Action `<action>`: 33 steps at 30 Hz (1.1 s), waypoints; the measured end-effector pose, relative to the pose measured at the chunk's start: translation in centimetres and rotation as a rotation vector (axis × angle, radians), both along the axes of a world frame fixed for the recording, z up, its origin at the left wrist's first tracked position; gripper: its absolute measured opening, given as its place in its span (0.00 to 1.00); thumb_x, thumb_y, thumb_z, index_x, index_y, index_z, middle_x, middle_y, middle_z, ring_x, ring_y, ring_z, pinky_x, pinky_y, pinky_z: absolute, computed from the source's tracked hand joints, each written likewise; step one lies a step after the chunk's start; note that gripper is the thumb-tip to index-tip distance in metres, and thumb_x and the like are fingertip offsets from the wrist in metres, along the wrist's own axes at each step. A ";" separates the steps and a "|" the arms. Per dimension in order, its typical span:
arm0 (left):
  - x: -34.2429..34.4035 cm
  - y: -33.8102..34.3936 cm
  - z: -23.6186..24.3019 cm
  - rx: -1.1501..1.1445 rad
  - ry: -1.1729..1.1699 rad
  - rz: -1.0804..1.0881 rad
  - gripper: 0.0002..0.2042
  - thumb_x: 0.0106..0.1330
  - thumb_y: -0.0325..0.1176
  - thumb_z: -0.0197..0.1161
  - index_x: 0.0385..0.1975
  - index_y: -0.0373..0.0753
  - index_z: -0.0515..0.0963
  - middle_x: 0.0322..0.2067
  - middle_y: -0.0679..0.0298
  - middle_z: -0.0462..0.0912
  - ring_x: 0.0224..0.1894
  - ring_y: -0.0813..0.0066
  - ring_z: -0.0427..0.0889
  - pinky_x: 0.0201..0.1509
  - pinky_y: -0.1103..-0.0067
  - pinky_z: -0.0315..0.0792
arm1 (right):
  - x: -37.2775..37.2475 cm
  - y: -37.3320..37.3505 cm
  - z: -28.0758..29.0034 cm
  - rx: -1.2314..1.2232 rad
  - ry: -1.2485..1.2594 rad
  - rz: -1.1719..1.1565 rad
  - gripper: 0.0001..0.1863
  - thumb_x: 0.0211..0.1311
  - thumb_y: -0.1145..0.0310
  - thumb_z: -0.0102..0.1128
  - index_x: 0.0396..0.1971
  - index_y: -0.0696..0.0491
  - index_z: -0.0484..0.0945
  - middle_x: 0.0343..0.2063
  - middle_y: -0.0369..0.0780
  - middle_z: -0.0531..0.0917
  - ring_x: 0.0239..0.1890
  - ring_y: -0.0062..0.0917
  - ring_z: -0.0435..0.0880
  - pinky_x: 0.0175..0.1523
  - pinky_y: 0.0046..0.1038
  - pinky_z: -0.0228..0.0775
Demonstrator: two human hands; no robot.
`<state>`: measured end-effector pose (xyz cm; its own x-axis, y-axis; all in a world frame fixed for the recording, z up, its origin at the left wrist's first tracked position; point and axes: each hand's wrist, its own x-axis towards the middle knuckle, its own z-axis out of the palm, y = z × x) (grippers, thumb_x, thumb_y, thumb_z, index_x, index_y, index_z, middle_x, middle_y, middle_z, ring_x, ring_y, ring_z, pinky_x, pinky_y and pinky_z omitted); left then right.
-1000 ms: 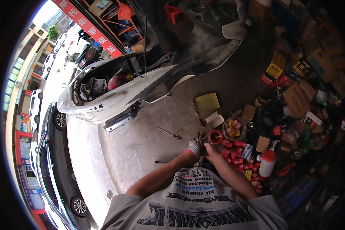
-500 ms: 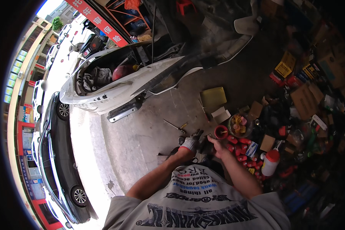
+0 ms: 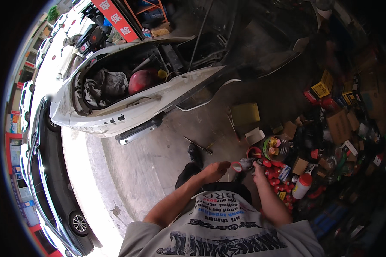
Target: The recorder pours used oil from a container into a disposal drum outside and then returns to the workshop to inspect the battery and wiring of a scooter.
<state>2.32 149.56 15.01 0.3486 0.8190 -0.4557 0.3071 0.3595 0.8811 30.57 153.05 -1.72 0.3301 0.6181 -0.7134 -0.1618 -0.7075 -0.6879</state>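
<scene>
My right hand grips a grey work glove with a pale, red-edged cuff. The glove points left, its cuff end toward my other hand. My left hand is bare, its fingers curled together just left of the cuff with a small gap between. What those fingers hold, if anything, is hidden. Right beyond the glove stands a red cup with a stick-like handle in it. A clear round tub of yellow and pink pieces is beside the cup.
Ahead stands a white scooter with its seat compartment open, a red rounded object and grey cloth inside. A long tool and a yellow tray lie on the floor. Red bottles, boxes and a white red-lidded canister crowd the right.
The glove has come off my left hand and is now in my right hand. My left hand has drawn back bare to the left. The view has shifted, and my shoe shows.
</scene>
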 end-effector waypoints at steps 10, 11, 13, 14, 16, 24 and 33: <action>-23.3 -4.2 -8.5 -0.190 0.286 0.256 0.14 0.60 0.25 0.50 0.46 0.34 0.72 0.41 0.55 0.80 0.47 0.64 0.79 0.50 0.76 0.71 | -7.2 3.2 5.4 0.117 -0.561 0.398 0.21 0.45 0.75 0.62 0.44 0.60 0.71 0.39 0.41 0.79 0.42 0.28 0.78 0.50 0.29 0.67; -24.3 -4.0 -8.8 -0.186 0.279 0.243 0.14 0.60 0.25 0.50 0.46 0.34 0.72 0.41 0.55 0.80 0.47 0.64 0.79 0.50 0.76 0.71 | -7.3 3.2 5.1 0.125 -0.619 0.427 0.20 0.45 0.75 0.61 0.42 0.59 0.72 0.38 0.41 0.79 0.42 0.29 0.78 0.49 0.29 0.68; -25.8 -3.5 -9.2 -0.191 0.277 0.253 0.14 0.60 0.25 0.49 0.46 0.33 0.72 0.40 0.55 0.81 0.47 0.66 0.79 0.50 0.77 0.71 | -8.1 3.4 5.0 0.100 -0.677 0.463 0.21 0.44 0.76 0.59 0.42 0.59 0.71 0.37 0.42 0.80 0.41 0.30 0.79 0.48 0.30 0.68; -26.2 -3.2 -9.5 -0.191 0.276 0.245 0.14 0.60 0.25 0.49 0.46 0.33 0.72 0.40 0.55 0.81 0.47 0.66 0.79 0.50 0.77 0.71 | -8.6 3.7 5.1 0.077 -0.724 0.510 0.21 0.43 0.76 0.58 0.43 0.59 0.71 0.37 0.43 0.80 0.40 0.31 0.80 0.48 0.30 0.69; -26.8 -2.7 -10.1 -0.181 0.276 0.255 0.14 0.61 0.25 0.49 0.46 0.33 0.72 0.40 0.56 0.81 0.46 0.67 0.79 0.50 0.77 0.71 | -10.2 4.2 5.5 0.069 -0.765 0.531 0.21 0.42 0.76 0.57 0.42 0.58 0.71 0.36 0.44 0.80 0.40 0.33 0.80 0.47 0.31 0.69; -28.1 0.8 -8.7 -0.111 0.172 0.227 0.13 0.62 0.26 0.51 0.45 0.32 0.72 0.41 0.56 0.80 0.45 0.68 0.79 0.51 0.77 0.71 | -10.7 5.3 1.9 -0.037 -0.866 0.627 0.18 0.42 0.72 0.57 0.38 0.58 0.71 0.32 0.50 0.80 0.38 0.44 0.80 0.43 0.38 0.70; -31.1 3.6 -8.5 -0.218 0.179 0.355 0.13 0.62 0.23 0.53 0.46 0.31 0.72 0.40 0.58 0.80 0.44 0.71 0.78 0.50 0.79 0.71 | -12.7 5.6 1.0 -0.172 -0.916 0.834 0.18 0.45 0.73 0.55 0.40 0.57 0.69 0.32 0.53 0.78 0.40 0.47 0.78 0.44 0.42 0.70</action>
<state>-28.78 153.16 6.56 -0.0362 0.7518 -0.6584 0.2717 0.6414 0.7175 17.88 158.63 -0.75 0.3007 0.7990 -0.5207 0.8676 -0.4559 -0.1986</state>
